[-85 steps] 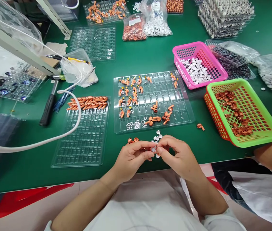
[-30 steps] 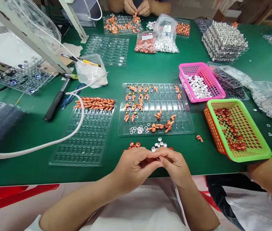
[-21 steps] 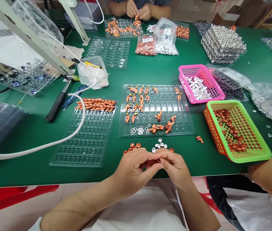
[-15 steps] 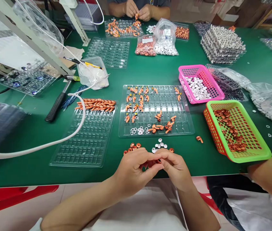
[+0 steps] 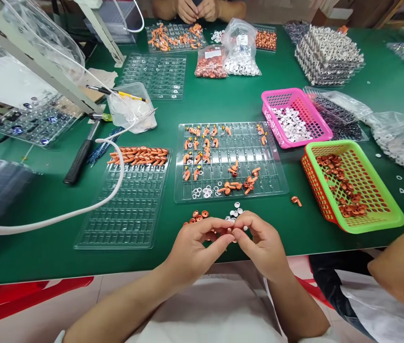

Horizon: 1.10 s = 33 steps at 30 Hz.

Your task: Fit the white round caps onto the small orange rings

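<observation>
Just above the table's near edge, my left hand [image 5: 196, 250] and my right hand [image 5: 261, 245] meet fingertip to fingertip. Both pinch a small orange earbud cap [image 5: 229, 230], mostly covered by the fingers. Loose orange caps [image 5: 198, 215] lie beyond my left hand, and small white discs [image 5: 237, 205] lie beyond my right. Farther off is a clear compartment tray [image 5: 275, 186] with orange stemmed earbud shells [image 5: 236, 166] and thin white rings [image 5: 207, 192]. A single earbud shell [image 5: 296, 201] rests right of that tray.
On the left are another clear tray [image 5: 116, 214] with a row of orange parts, a hammer [image 5: 78, 159] and a white cable [image 5: 80, 212]. A green basket [image 5: 369, 227] and a pink basket [image 5: 277, 95] stand right. Across the table are a co-worker's hands [image 5: 196, 9].
My fingertips have closed over the orange cap, which showed more plainly before. My right thumb and fingers have shifted slightly. Across the table, the co-worker's hands no longer show an orange part.
</observation>
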{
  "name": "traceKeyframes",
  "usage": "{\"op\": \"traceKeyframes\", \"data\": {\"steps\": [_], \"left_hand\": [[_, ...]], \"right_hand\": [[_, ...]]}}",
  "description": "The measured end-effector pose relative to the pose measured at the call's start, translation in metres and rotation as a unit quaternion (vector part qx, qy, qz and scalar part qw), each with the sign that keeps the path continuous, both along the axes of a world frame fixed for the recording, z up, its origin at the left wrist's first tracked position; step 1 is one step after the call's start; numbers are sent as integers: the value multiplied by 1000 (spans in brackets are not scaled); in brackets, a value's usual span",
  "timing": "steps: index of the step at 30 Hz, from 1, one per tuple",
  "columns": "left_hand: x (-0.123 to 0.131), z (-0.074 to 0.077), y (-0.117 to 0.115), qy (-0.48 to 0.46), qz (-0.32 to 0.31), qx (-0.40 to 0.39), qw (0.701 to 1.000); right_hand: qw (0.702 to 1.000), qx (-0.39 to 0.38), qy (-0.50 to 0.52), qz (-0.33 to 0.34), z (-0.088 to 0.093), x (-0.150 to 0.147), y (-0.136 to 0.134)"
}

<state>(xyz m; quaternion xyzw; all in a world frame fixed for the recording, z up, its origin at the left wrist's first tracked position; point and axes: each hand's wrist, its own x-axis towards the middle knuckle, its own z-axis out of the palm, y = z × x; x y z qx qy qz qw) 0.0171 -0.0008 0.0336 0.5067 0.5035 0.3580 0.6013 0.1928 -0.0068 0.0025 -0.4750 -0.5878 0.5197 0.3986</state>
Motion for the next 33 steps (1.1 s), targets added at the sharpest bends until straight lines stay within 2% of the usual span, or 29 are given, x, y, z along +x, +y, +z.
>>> {"op": "traceKeyframes", "data": {"steps": [4,8,19,33], "left_hand": [[-3,-6,4,-111,26,-117,987],[-5,-15,5,-165,40,-156,973],[6,-11,9,-127,59,-180,974],[7,-18,12,-103,55,-171,978]], "right_hand": [[1000,7,6,8,3,0,0],[999,31,-11,3,1,-1,-4],[994,70,-80,-12,3,-2,-2],[990,101,-101,1,-1,-3,1]]}}
